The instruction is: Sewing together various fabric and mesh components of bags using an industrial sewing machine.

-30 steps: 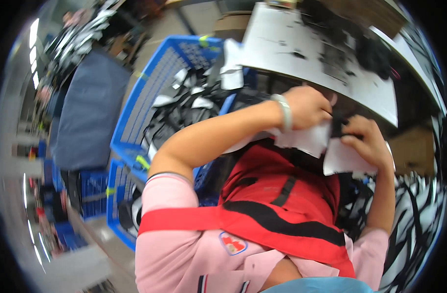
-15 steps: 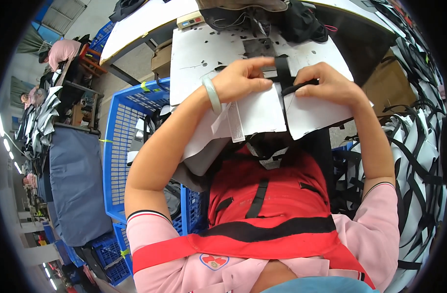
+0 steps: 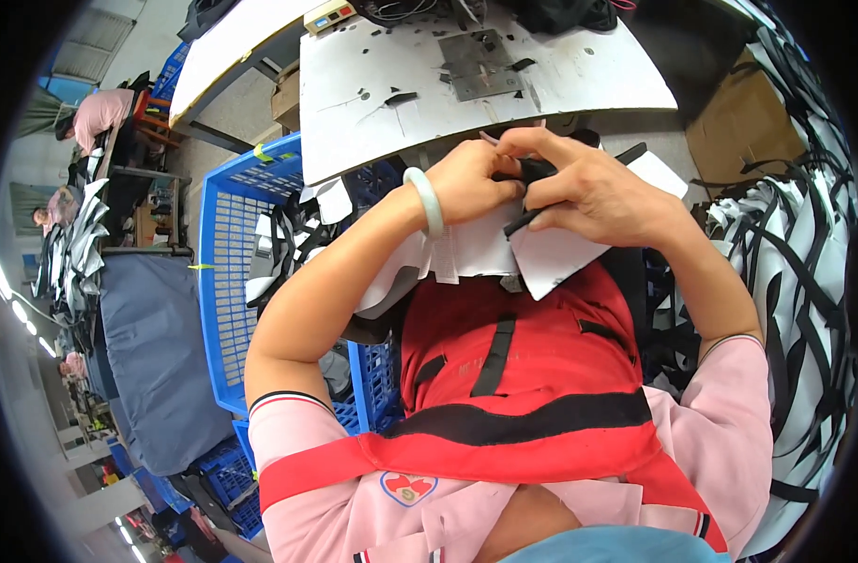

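Note:
Close together, just off the near edge of the sewing table, my two hands grip a white fabric piece (image 3: pixel 554 261) with black strap. My left hand (image 3: pixel 471 183) is closed, thumb and fingers pinching at the black strap (image 3: pixel 534 171). My right hand (image 3: pixel 588 192) has its fingers bent round the strap and the piece's black-edged border. A second white panel (image 3: pixel 480 246) with a narrow white label (image 3: pixel 445 258) hangs below my left hand. The exact grip is partly hidden behind the fingers.
The white tabletop (image 3: pixel 363 122) carries a metal plate (image 3: pixel 485 75) and black scraps. A blue crate (image 3: pixel 224 310) with fabric pieces stands at left. White pieces with black straps (image 3: pixel 795 281) are heaped at right, near a cardboard box (image 3: pixel 743 127). Another person (image 3: pixel 105 117) sits far left.
Both hands have come down off the tabletop toward my lap, bringing the white pieces and strap along. My right hand has moved in against my left. The metal plate is now uncovered.

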Tool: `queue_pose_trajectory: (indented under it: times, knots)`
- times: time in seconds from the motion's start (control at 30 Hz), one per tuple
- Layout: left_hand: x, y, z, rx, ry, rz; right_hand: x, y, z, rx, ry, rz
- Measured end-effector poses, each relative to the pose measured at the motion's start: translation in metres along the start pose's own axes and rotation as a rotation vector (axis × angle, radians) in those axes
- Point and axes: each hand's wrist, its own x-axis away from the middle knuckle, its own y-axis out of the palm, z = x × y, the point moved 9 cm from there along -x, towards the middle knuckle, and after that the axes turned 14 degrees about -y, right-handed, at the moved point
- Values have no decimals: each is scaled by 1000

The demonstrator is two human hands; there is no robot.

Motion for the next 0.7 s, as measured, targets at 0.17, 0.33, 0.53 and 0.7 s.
queue_pose_trajectory:
  times: [0.17, 0.33, 0.53, 0.7]
  knots:
    - [11, -24, -10, 345, -163, -24, 35, 12, 55, 8, 195, -72]
    - [19, -35, -10, 265, -231, -61, 34, -18, 55, -109, 309, 16]
    - [15, -78, 2, 451, -150, 83, 12, -67, 36, -71, 254, 80]
    - [5, -113, 15, 206, -168, 295, -2, -92, 56, 20, 236, 110]
